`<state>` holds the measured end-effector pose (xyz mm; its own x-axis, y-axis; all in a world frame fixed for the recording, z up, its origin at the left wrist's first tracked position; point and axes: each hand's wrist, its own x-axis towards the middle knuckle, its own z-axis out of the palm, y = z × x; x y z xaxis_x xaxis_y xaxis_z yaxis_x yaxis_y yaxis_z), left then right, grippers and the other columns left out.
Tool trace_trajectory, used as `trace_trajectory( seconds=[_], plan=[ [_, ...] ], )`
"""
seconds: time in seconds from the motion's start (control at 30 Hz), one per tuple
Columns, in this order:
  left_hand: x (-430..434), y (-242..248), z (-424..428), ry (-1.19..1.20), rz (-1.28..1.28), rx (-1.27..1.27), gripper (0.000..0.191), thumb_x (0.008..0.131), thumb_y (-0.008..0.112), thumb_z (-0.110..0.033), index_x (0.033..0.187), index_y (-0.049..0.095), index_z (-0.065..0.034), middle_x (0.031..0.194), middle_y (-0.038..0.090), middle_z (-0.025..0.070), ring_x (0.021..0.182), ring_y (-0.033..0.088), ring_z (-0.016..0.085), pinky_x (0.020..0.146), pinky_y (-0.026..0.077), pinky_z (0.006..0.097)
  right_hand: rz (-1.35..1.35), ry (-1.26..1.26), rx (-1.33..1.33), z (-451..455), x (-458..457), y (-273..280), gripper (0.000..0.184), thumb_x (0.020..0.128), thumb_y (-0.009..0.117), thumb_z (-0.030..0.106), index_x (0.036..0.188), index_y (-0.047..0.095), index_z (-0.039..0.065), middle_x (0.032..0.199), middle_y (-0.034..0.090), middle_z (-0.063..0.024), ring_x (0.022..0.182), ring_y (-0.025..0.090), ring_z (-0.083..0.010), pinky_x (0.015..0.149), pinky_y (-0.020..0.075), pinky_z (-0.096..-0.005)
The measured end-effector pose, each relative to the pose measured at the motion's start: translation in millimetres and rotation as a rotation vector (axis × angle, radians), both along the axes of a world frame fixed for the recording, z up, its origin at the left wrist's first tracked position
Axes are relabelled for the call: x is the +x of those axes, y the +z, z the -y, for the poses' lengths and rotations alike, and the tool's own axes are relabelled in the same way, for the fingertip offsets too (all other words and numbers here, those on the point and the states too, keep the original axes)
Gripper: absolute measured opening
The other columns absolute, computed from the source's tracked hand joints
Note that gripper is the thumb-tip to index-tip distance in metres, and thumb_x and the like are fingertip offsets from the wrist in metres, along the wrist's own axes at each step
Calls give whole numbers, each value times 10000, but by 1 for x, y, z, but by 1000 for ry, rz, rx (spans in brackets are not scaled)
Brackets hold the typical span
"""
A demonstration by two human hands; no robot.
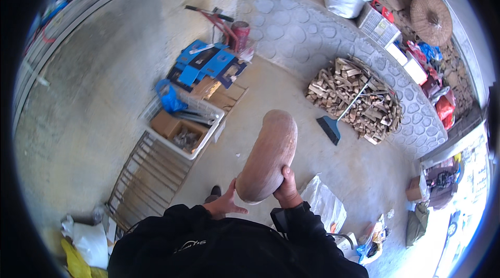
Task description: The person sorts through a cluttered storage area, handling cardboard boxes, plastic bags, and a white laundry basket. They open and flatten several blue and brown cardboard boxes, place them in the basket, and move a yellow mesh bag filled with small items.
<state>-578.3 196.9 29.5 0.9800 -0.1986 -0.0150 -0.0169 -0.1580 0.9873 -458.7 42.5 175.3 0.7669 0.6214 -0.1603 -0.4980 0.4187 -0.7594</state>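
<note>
A long tan winter squash is held in front of my body above the concrete floor, its far end leaning slightly right. My right hand grips its lower right side, the thumb along the skin and the fingers hidden behind it. My left hand is at the lower left end, fingers spread, with a fingertip at or very near the skin; whether it bears any weight cannot be seen. To the right of my right hand lies a whitish plastic sack.
A metal rack by the left wall bears a white plastic basket and flattened blue cardboard. Stacked firewood with a broom on it stands by the stone-faced wall. Plastic bags lie at lower right.
</note>
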Motion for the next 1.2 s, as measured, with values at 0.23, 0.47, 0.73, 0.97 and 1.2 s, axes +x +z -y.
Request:
trace_trajectory(
  seconds=[0.23, 0.47, 0.73, 0.97, 1.2],
  plan=[
    [189, 18, -9, -122, -244, -253, 1215, 599, 857, -255, 1401, -33, -55, 1429, 159, 170, 1358, 118, 253, 1099, 155, 383, 45, -252, -10, -12, 145, 16, 832, 691, 692, 521, 1251, 414, -30, 1161, 546, -156, 1062, 532, -270, 926, 418, -385],
    [371, 38, -29, -293, -17, -182, 1172, 631, 839, -223, 1401, -23, -27, 1441, 184, 187, 1365, 132, 276, 1102, 150, 383, 49, -377, -56, -24, 301, 45, 806, 723, 651, 537, 1292, 387, 31, 1223, 519, -130, 1117, 500, -289, 970, 392, -418],
    [572, 46, -33, -232, -2, -304, 1224, 625, 839, -213, 1407, -78, 7, 1450, 168, 221, 1365, 151, 287, 1104, 164, 361, 145, -425, -68, -32, 497, 80, 796, 749, 622, 541, 1300, 367, 26, 1221, 513, -141, 1116, 497, -297, 956, 399, -420],
    [755, 93, -54, -6, 156, -279, 1170, 635, 818, -110, 1425, -44, -71, 1451, 185, 161, 1347, 216, 264, 1072, 265, 396, 247, -289, 6, -74, 693, 108, 737, 769, 639, 488, 1274, 388, 14, 1199, 525, -122, 1107, 503, -263, 958, 392, -401],
    [927, 146, -110, 180, 346, -240, 1186, 590, 825, -32, 1427, -12, -119, 1441, 163, 117, 1350, 204, 238, 1051, 325, 403, 353, -162, 61, -137, 866, 145, 827, 716, 683, 481, 1283, 369, -32, 1196, 509, -142, 1088, 505, -241, 940, 396, -365]
  ],
)
